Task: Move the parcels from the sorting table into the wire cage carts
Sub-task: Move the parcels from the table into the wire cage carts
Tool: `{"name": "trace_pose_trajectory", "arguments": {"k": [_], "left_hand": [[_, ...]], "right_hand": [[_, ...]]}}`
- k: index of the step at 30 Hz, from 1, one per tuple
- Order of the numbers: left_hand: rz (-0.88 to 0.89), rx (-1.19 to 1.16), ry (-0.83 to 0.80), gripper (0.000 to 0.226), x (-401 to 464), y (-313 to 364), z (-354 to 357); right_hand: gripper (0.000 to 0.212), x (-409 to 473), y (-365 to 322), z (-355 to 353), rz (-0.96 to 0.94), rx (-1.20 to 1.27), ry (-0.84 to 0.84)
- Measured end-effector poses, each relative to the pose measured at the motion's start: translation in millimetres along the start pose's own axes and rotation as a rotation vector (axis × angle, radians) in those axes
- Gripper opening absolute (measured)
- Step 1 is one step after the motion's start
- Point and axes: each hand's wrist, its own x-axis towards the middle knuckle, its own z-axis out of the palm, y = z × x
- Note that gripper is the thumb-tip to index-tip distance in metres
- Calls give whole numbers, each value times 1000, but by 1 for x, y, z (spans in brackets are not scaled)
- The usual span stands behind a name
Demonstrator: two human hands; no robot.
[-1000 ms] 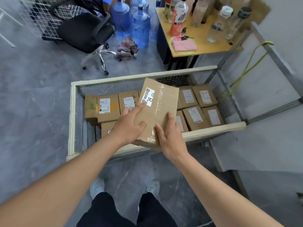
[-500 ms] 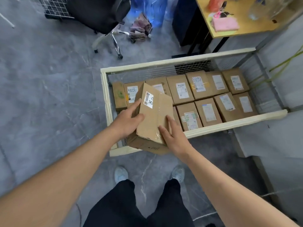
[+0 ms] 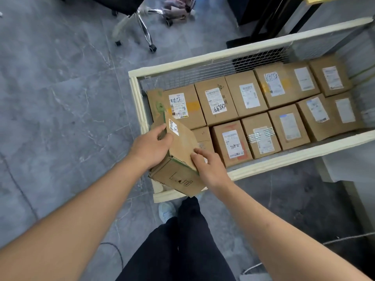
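Parcel (image 3: 178, 159) is being held at centre frame, tilted steeply, its lower corner hanging over the near-left corner of the wire cage cart (image 3: 203, 59). Left hand (image 3: 151, 148) is gripping the parcel's left edge, thumb lying across the labelled top face and fingers curled round behind. Right hand (image 3: 209, 167) is resting against the right side, fingers fairly straight and pressing on the top face, apparently steadying rather than clasping. Both hands are being used, by my judgement, because the box is being angled down into a tight spot.

Stacked parcels (image 3: 261, 116) are filling the cart in two rows running toward the upper right of the frame, labels upward. Only the near-left corner, directly beneath the held parcel, appears to be offering room, which likely explains the tilt. Office chair base (image 3: 140, 27) is standing at the upper centre, well apart from the cart.
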Motion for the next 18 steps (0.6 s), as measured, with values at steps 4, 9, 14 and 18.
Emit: {"name": "trace_pose_trajectory", "arguments": {"k": [4, 9, 14, 18], "left_hand": [[-67, 47, 68, 80, 33, 1, 10], [-82, 266, 145, 58, 61, 13, 26], [-78, 467, 168, 54, 66, 8, 54], [-42, 519, 225, 56, 75, 6, 69]], "right_hand": [[21, 38, 3, 1, 37, 52, -54], [27, 75, 21, 10, 95, 84, -157], [37, 104, 47, 31, 196, 160, -269], [36, 125, 65, 44, 259, 290, -307]]}}
